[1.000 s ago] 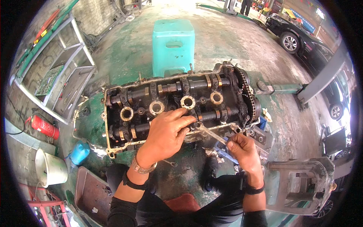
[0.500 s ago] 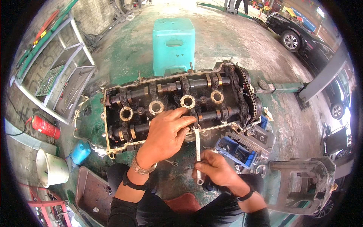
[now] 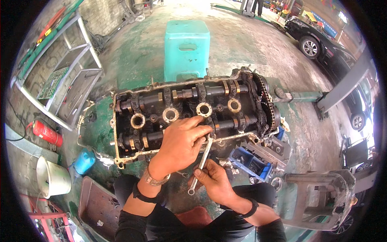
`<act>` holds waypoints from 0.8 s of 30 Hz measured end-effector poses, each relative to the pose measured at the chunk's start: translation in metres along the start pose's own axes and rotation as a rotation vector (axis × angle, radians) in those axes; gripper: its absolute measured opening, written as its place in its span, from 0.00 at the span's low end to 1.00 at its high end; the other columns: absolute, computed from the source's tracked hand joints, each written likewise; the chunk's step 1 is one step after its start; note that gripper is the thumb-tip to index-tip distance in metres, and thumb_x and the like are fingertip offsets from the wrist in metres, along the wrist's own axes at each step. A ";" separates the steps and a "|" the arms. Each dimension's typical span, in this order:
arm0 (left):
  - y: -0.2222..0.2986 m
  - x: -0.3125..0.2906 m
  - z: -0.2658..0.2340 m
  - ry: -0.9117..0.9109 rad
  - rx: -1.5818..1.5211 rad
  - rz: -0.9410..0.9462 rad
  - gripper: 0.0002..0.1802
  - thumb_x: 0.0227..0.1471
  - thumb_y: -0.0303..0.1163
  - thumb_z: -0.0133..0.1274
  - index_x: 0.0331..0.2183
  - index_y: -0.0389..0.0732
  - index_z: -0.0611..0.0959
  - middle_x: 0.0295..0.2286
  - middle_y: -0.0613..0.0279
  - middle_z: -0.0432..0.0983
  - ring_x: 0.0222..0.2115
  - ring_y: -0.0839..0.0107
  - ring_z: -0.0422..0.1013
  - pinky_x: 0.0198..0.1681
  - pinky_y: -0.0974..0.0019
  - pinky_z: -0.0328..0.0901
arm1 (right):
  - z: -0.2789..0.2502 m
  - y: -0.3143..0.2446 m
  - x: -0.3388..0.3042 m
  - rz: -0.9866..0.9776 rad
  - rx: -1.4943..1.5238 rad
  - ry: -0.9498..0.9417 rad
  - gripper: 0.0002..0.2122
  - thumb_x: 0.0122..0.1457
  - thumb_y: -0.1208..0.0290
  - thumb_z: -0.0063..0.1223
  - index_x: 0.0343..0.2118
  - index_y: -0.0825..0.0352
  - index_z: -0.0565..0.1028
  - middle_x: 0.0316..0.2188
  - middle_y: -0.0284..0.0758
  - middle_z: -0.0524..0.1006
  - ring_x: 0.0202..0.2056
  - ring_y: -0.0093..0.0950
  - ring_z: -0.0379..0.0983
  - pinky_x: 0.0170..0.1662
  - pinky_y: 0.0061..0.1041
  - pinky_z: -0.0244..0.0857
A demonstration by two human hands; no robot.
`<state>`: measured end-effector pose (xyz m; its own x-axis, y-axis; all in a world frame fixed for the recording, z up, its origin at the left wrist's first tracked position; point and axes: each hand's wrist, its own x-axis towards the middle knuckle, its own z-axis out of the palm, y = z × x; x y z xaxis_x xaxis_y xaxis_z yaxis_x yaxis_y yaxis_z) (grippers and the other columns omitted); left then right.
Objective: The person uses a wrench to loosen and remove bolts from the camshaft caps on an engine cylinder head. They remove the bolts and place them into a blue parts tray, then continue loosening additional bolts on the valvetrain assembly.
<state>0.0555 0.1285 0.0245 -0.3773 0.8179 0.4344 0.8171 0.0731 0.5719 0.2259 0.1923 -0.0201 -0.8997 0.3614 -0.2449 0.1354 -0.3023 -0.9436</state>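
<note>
Your right hand [image 3: 214, 181] pinches the wrench [image 3: 204, 157]! Your left hand [image 3: 179, 142] lies over the engine [image 3: 187, 95]; I can't tell its grip.

Wrench [image 3: 206, 153]: shaft partly covered by the thumb of the right hand [image 3: 215, 181]; fit of upper end too small to tell. Near camshaft [image 3: 224, 124]: middle stretch hidden under the left hand [image 3: 180, 141]. Ring-ended tool [image 3: 184, 174], between the hands: remainder hidden behind left wrist. Small parts [image 3: 250, 163], right of the right hand: kinds too small to tell. Standing person [image 3: 257, 7], far beyond the right hand: cut off by upper edge, legs only.
</note>
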 end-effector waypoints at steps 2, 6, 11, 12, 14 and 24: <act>-0.001 0.000 0.001 0.021 0.000 0.024 0.15 0.47 0.28 0.61 0.41 0.44 0.86 0.48 0.48 0.78 0.44 0.48 0.75 0.47 0.52 0.69 | 0.000 0.003 0.001 -0.046 -0.023 0.017 0.07 0.69 0.73 0.49 0.41 0.72 0.70 0.28 0.37 0.81 0.29 0.21 0.77 0.31 0.23 0.70; -0.002 0.000 0.003 0.078 0.015 0.076 0.14 0.48 0.28 0.61 0.41 0.45 0.87 0.45 0.53 0.79 0.40 0.51 0.75 0.44 0.52 0.69 | -0.006 0.008 0.003 -0.052 -0.226 0.055 0.05 0.71 0.73 0.46 0.42 0.70 0.70 0.28 0.36 0.80 0.29 0.21 0.76 0.33 0.20 0.69; -0.002 -0.001 0.003 0.068 0.012 0.059 0.14 0.47 0.28 0.62 0.40 0.45 0.87 0.45 0.53 0.79 0.40 0.51 0.75 0.44 0.52 0.69 | -0.008 0.008 -0.001 -0.082 -0.041 0.032 0.07 0.70 0.72 0.47 0.43 0.71 0.71 0.27 0.34 0.80 0.29 0.20 0.75 0.34 0.23 0.69; -0.001 0.000 0.003 0.076 0.014 0.064 0.14 0.47 0.29 0.62 0.40 0.45 0.87 0.45 0.53 0.79 0.40 0.51 0.75 0.44 0.52 0.69 | -0.006 0.008 -0.001 -0.092 0.023 0.022 0.07 0.70 0.72 0.47 0.43 0.71 0.71 0.27 0.34 0.79 0.29 0.20 0.75 0.34 0.23 0.69; 0.000 0.000 0.004 0.076 0.011 0.061 0.14 0.47 0.29 0.62 0.40 0.45 0.87 0.44 0.53 0.79 0.40 0.51 0.75 0.44 0.52 0.69 | 0.000 0.009 0.002 -0.062 0.035 0.032 0.07 0.71 0.72 0.47 0.43 0.71 0.71 0.28 0.33 0.79 0.30 0.20 0.75 0.34 0.23 0.70; -0.001 0.001 0.001 0.032 0.008 0.039 0.16 0.45 0.28 0.62 0.40 0.43 0.87 0.47 0.49 0.78 0.42 0.48 0.76 0.45 0.53 0.70 | 0.019 0.014 0.016 -0.143 0.101 0.078 0.07 0.71 0.72 0.46 0.42 0.70 0.71 0.31 0.34 0.80 0.31 0.20 0.76 0.36 0.23 0.71</act>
<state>0.0548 0.1294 0.0236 -0.3586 0.8015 0.4785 0.8349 0.0461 0.5485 0.2052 0.1768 -0.0329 -0.8714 0.4731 -0.1297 -0.0380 -0.3287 -0.9437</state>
